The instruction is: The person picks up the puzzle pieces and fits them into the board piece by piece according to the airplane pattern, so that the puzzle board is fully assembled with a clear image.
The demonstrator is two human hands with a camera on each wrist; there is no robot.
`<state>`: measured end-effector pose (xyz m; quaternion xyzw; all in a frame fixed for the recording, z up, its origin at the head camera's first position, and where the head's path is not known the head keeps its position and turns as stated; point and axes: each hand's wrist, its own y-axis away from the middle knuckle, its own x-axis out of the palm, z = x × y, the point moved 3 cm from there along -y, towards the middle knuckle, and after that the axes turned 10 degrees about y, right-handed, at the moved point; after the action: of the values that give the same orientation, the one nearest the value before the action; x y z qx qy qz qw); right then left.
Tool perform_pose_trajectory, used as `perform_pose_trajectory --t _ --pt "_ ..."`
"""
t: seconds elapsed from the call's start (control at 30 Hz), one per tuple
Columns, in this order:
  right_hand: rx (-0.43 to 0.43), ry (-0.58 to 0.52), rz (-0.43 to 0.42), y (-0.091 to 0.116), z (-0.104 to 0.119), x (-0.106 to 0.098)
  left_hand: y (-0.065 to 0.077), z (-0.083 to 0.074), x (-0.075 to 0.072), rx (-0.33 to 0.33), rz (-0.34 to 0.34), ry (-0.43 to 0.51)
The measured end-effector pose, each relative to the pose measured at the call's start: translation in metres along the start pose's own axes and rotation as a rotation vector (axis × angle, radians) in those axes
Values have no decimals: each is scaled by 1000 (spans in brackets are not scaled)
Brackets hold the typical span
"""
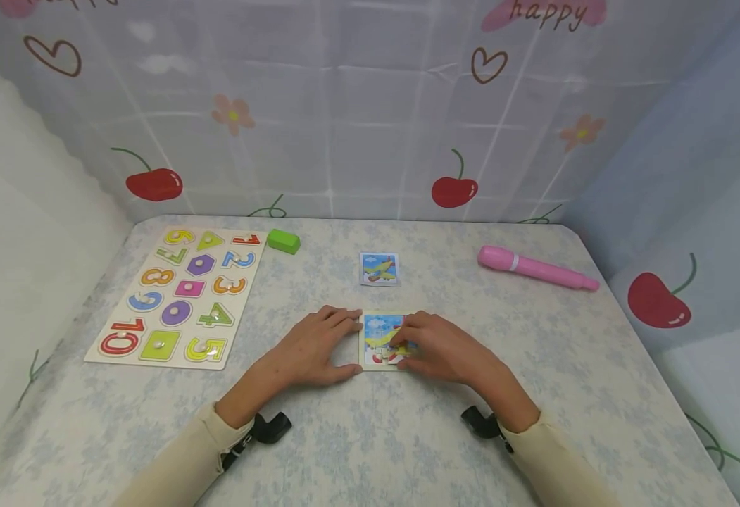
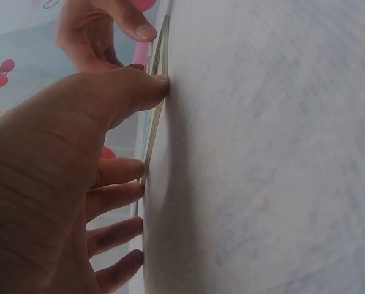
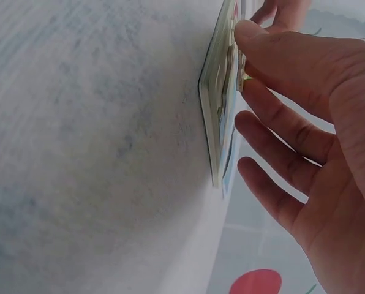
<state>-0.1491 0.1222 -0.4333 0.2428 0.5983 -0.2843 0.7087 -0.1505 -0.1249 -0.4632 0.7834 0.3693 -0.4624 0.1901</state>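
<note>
A small square jigsaw board (image 1: 382,341) with an airplane picture and a pale border lies in front of me. Along its left side rests my left hand (image 1: 322,346), its thumb and fingertips touching the edge. My right hand (image 1: 442,348) is over the board's right part, hiding some of the picture. In the right wrist view, a thin puzzle piece (image 3: 240,76) is pinched between the right thumb and index finger, just above the board's surface. The other right fingers are spread apart. Behind the board lies a small picture card (image 1: 380,270) with a similar airplane.
At the left lies a number and shape peg board (image 1: 176,299), with a green block (image 1: 284,241) by its far right corner. A pink stick-like object (image 1: 537,272) lies at the back right. A printed curtain (image 1: 344,105) hangs behind the table (image 1: 370,436).
</note>
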Motion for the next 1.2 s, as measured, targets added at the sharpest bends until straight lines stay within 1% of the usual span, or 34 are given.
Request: perform_pose_trajectory --t 0.4,0.7,1.2 --pt "-7 7 5 -4 1 5 0 -1 -1 -2 3 3" --pt "-43 -12 -13 -5 3 6 0 -2 -1 4 -4 3" --pt "-42 2 -12 -5 5 7 1 -1 -1 13 -13 -5"
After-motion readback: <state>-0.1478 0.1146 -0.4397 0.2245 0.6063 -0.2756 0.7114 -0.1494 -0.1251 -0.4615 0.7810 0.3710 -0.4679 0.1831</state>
